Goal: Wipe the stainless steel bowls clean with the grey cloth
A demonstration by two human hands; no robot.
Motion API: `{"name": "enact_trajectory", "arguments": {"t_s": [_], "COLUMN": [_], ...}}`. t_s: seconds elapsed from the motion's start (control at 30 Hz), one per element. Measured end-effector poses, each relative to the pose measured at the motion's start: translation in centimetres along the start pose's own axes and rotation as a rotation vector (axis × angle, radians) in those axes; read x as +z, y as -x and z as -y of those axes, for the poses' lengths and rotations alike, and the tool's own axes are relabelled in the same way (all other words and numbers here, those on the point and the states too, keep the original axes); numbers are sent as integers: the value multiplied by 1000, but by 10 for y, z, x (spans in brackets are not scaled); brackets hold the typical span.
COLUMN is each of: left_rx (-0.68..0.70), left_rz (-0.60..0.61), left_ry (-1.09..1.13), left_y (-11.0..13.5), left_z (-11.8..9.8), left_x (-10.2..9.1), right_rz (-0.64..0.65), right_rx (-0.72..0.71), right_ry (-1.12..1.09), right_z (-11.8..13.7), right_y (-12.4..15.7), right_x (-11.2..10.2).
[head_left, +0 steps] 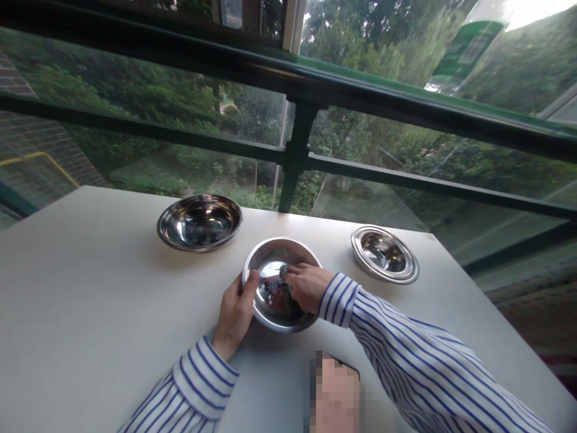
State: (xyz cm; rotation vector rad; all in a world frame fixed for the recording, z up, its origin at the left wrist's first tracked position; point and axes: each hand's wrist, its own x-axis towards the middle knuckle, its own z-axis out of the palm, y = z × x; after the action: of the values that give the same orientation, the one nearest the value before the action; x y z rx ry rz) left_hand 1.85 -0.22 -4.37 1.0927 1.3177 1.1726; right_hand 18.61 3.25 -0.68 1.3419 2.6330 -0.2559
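Note:
A steel bowl is tilted toward me on the white table. My left hand grips its left rim, thumb over the edge. My right hand reaches inside the bowl, fingers curled and pressed on a small grey thing against the bowl's inner surface; I cannot make out what it is. Both arms wear blue-and-white striped sleeves.
A second steel bowl stands at the back left of the table. A smaller steel dish sits at the back right near the table's corner. A dark railing with glass panels runs just behind the table.

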Motion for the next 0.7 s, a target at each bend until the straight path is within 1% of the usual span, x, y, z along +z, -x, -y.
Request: {"name": "enact_trajectory", "arguments": {"t_s": [0.1, 0.23, 0.37, 0.43, 0.5, 0.57, 0.7], "left_rx": [-11, -14, 11, 29, 34, 30, 25], "left_rz": [-13, -15, -6, -13, -25, -30, -17], "left_ry": [-25, -4, 32, 20, -9, -18, 34], "left_y": [0, 0, -1, -1, -1, -1, -2], "left_z": [-1, 0, 1, 0, -1, -2, -2], "left_x": [0, 0, -1, -1, -1, 0, 0], "right_rz": [-59, -85, -92, -108, -127, -139, -153], "right_rx": [-36, -179, -325, -396, -438, -423, -281], "right_ry": [-19, -58, -100, -131, -154, -152, -109], "right_z": [2, 10, 19, 22, 23, 22, 17], "right_y": [-15, -27, -23, -17, -13, -13, -24], "right_x": [-4, -7, -3, 0, 1, 1, 1]}}
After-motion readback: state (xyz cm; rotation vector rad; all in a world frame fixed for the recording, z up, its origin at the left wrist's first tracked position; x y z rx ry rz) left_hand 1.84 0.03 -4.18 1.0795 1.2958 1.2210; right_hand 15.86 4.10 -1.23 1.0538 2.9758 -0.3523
